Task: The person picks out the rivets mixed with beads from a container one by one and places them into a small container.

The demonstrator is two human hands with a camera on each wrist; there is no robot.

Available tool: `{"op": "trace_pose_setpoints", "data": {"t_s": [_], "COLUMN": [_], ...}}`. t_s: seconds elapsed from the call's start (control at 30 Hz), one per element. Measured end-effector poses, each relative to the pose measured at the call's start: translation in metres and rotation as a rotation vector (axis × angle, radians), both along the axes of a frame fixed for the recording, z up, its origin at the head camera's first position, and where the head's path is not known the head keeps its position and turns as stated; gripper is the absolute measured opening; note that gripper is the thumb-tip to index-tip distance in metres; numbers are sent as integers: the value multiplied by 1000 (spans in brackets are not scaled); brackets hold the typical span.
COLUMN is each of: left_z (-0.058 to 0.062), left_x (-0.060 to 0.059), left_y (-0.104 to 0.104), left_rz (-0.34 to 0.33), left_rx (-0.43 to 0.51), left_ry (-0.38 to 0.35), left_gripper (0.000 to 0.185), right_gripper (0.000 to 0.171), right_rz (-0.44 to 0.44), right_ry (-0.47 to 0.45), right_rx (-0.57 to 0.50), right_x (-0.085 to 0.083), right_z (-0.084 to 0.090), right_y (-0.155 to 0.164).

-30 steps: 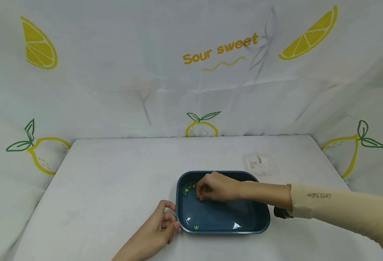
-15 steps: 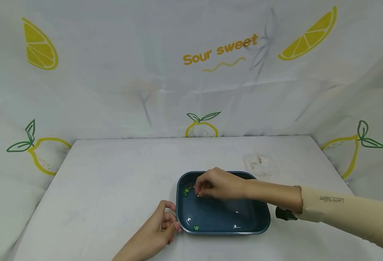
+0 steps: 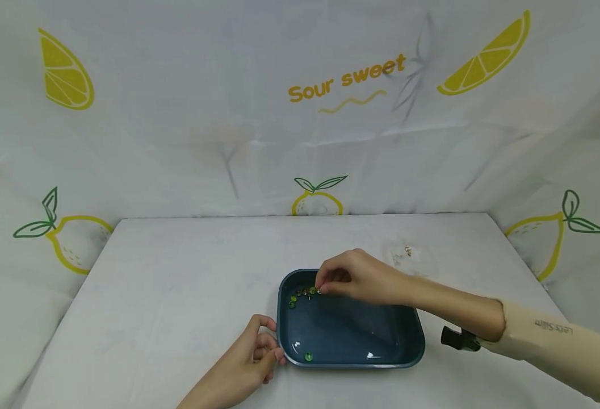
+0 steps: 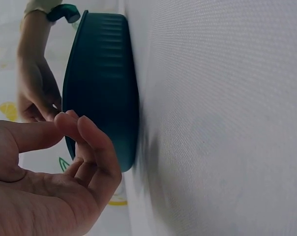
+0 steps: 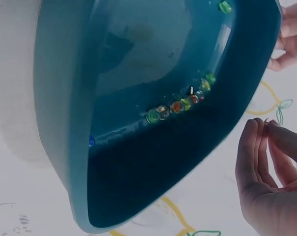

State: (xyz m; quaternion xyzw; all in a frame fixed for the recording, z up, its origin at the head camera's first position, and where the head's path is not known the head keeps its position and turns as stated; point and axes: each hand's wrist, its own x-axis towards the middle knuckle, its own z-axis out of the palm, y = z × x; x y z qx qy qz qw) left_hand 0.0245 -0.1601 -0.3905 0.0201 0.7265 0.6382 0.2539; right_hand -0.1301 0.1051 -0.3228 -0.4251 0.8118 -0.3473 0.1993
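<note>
Two words, "Sour sweet" [image 3: 345, 78], mark backdrop [image 3: 177, 142].

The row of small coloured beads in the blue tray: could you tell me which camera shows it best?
The right wrist view: the beads lie close and distinct along the blue tray's inner wall. The head view shows them as tiny dots; the left wrist view shows only the tray's outside.

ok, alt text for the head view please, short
A right hand hovers with pinched fingertips over the far edge of a dark blue tray on a white table, just above a row of small coloured beads. The left hand rests against the tray's near left corner.
</note>
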Motion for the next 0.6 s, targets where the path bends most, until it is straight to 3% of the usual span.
{"op": "trace_pose_setpoints", "data": {"t_s": [0.2, 0.6], "left_z": [-1, -1], "left_x": [0, -1], "left_y": [0, -3], "left_rz": [-1, 15], "left_rx": [2, 14], "left_ry": [5, 2], "left_gripper": [39, 43], "right_gripper": [8, 8], "right_rz": [-27, -99], "right_ry": [-24, 11], "right_rx": [-36, -76], "right_x": [0, 0], "right_z": [5, 14], "right_y": [11, 30]}}
